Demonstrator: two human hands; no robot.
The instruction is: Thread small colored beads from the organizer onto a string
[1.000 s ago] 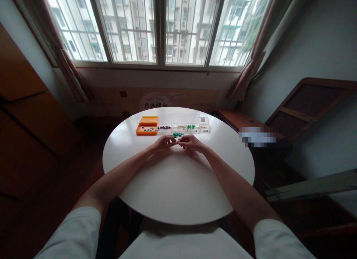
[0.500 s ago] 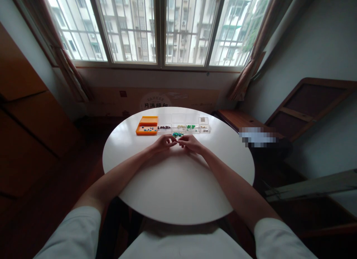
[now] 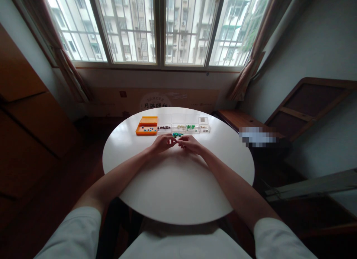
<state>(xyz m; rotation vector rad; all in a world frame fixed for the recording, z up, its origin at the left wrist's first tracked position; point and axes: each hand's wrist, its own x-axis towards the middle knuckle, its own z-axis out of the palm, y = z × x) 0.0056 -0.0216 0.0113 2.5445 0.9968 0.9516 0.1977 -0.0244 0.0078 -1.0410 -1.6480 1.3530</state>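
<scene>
My left hand and my right hand meet over the white table, fingertips nearly touching. The fingers of each are closed in a pinch. Something tiny and dark seems to sit between the fingertips, too small to name. Just beyond them lies a small heap of green and teal pieces. Behind it stand open clear plastic boxes, holding dark brown, pale yellow and green bits. At their left is an open orange box with several small blue pieces inside.
A small clear box with its lid up stands at the right end of the row. Behind the table, a printed cardboard panel leans below the window. A wooden bench is off to the right.
Both hands stay almost where they were, fingertips together. Only the fingers of my left hand appear to shift slightly.
</scene>
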